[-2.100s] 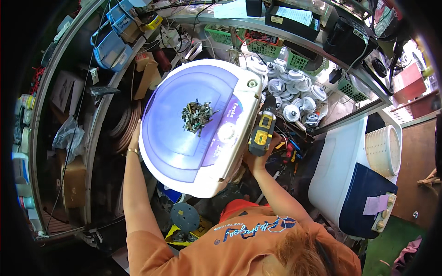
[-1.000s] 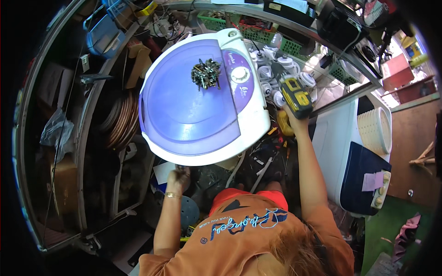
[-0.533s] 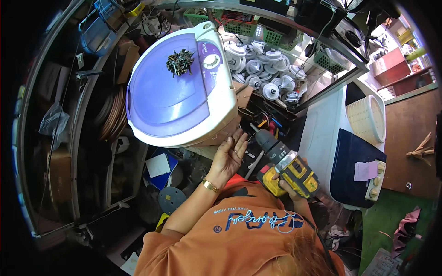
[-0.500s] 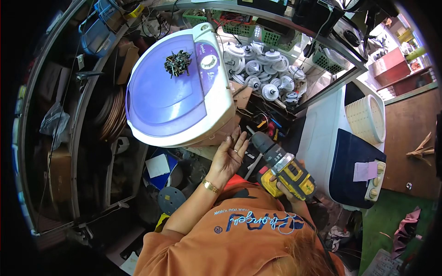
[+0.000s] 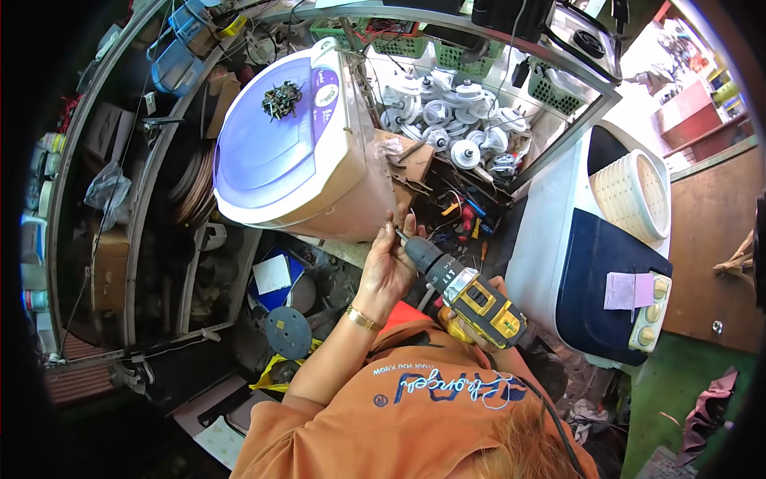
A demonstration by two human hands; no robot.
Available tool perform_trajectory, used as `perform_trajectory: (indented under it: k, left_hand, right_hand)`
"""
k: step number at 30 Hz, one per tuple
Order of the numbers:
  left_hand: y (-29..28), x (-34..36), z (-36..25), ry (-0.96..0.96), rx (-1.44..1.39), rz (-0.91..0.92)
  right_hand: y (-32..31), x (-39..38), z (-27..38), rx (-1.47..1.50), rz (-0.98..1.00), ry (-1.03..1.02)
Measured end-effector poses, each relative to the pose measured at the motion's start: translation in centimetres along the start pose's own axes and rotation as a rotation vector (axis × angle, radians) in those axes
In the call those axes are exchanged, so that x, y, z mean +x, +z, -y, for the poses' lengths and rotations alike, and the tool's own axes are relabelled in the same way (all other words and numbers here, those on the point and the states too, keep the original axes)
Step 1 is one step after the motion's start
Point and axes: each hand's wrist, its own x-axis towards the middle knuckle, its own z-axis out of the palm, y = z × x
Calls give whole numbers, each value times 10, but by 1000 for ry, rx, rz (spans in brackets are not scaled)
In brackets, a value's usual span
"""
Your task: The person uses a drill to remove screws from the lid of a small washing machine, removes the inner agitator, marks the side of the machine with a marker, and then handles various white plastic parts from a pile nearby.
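Observation:
My right hand (image 5: 471, 329) grips a yellow and black cordless drill (image 5: 485, 303), its dark chuck pointing up and left. The drill's bit ends at the fingers of my left hand (image 5: 389, 259). Those fingers are drawn together around the bit's tip, beside the lower side of a small washing machine (image 5: 319, 195). Whatever they pinch is too small to make out. The machine is white with a translucent purple lid and stands tilted. A heap of screws (image 5: 282, 100) lies on its lid.
Behind the machine lies a pile of white plastic gearboxes (image 5: 447, 112), with green baskets (image 5: 399, 44) above. Hand tools (image 5: 471, 219) lie in a dark box. A white and navy washer (image 5: 598, 279) stands at right, holding a cream tub (image 5: 634, 195). Metal shelves (image 5: 144, 199) line the left.
The drill has moved left and slightly down, so its bit now meets my left hand's fingers. Those fingers have closed in from a more open pose. The view has shifted, showing more of the machine's side.

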Motion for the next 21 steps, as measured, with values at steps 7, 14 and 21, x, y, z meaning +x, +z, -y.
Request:
perform_trajectory:
  k: [7, 14, 21]
  left_hand:
    - [0, 5, 21, 45, 89, 83]
    - [-6, 18, 27, 145, 335, 197]
    - [6, 22, 39, 133, 105, 23]
  right_hand:
    - [-11, -3, 21, 106, 39, 106]
    - [-19, 1, 23, 387, 59, 64]
    - [-38, 11, 6, 142, 202, 40]
